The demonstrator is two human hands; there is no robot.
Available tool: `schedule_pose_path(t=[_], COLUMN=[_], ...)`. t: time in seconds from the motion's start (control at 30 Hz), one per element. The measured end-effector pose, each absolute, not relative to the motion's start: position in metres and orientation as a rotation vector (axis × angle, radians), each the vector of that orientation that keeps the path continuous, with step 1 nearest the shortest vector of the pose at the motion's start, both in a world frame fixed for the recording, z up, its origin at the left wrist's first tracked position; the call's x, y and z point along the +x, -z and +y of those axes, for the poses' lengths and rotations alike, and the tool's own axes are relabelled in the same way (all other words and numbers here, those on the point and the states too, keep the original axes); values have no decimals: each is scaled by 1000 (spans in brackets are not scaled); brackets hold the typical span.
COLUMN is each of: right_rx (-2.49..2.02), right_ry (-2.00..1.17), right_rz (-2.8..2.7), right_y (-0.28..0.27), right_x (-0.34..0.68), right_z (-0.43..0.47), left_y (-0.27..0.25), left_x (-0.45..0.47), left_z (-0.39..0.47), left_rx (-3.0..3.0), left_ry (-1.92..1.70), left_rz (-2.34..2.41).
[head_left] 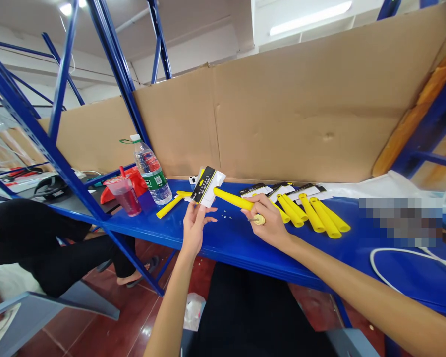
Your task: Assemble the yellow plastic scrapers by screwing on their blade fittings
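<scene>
My left hand (195,225) pinches a black-and-white header card (208,186) by its lower edge. My right hand (269,223) is closed around a yellow tapered tube (232,198), its narrow end close to the card. A pale yellow, rounded handle end (259,219) also sticks out from under the right fingers; the rest of it is hidden. Right of this hand, several yellow tubes (314,213) with similar cards (282,190) lie in a row on the blue table. Another yellow tube (170,207) lies left of the left hand. Tiny pale bits (225,215) are scattered between my hands.
A water bottle (152,173) and a lidded cup (126,196) with red drink stand at the left. Cardboard (282,109) walls the back of the blue table (223,243). A white cable (379,267) curls at the right. Another person's leg (55,267) shows at the far left.
</scene>
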State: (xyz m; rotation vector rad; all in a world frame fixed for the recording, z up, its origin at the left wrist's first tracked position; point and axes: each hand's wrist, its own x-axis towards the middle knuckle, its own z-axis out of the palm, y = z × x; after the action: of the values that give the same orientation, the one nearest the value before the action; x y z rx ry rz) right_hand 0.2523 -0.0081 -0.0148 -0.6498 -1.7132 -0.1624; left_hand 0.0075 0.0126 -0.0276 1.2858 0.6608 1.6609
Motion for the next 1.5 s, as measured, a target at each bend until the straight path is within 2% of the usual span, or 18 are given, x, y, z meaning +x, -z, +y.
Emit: schedule_pose_path(t=[0.3,0.7,0.93,1.0,1.2,1.5], right_rx=[-752,-668,-731,-783,-808,-772], right_ry=[-23,-64,-167,-272,-1096,-1249], right_rz=[-1747,-1758,-1798,-1744,-1553,-1175], right_y=[15,15,19,19,14,3], right_x=[252,247,242,241,240,249], right_z=[-11,-16,-17,-17,-9,-5], left_y=[32,27,34,37,38,49], left_x=[9,16,36,37,35,25], left_z=[16,2,-1,1,3,15], left_rx=[1416,1552,1318,1257,1208,1177], left_ry=[-1814,-1474,-1476,-1486,-1418,-1386], left_rz=[755,658,582,605,592,630])
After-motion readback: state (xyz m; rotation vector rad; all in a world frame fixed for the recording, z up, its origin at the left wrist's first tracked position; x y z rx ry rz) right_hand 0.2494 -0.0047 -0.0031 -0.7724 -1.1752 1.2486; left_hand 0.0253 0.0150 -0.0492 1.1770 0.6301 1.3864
